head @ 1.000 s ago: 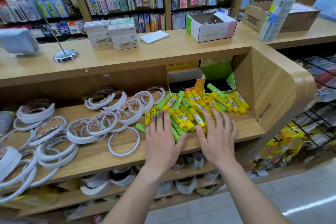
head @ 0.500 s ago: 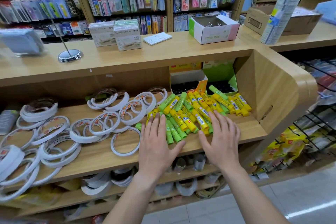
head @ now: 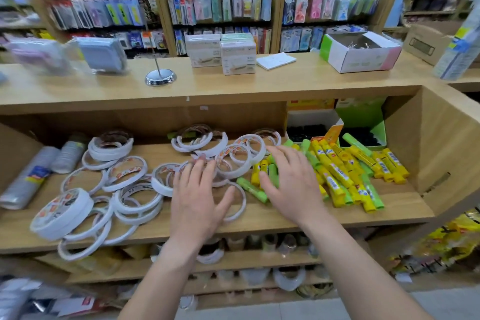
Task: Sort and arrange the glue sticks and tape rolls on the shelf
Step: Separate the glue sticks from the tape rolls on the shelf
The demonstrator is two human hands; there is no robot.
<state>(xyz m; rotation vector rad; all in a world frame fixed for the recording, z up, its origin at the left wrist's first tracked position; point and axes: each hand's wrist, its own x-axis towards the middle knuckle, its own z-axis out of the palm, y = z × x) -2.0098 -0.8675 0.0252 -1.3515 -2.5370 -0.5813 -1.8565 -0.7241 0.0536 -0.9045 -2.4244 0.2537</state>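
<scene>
i had both hands open, fingers spread, at the middle of the shelf [head: 259,218]. the left hand [head: 197,200] lay over the tape rolls [head: 124,171] scattered across the shelf's left half; the right hand [head: 288,184] covered the left edge of the glue sticks [head: 345,174] heaped on the shelf's right half.

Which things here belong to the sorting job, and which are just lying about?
Job: glue sticks, tape rolls, the shelf they lie on, left hand over the tape, right hand over the glue sticks.
Lying about: white boxes, notepad, open carton and metal stand on the counter above.
</scene>
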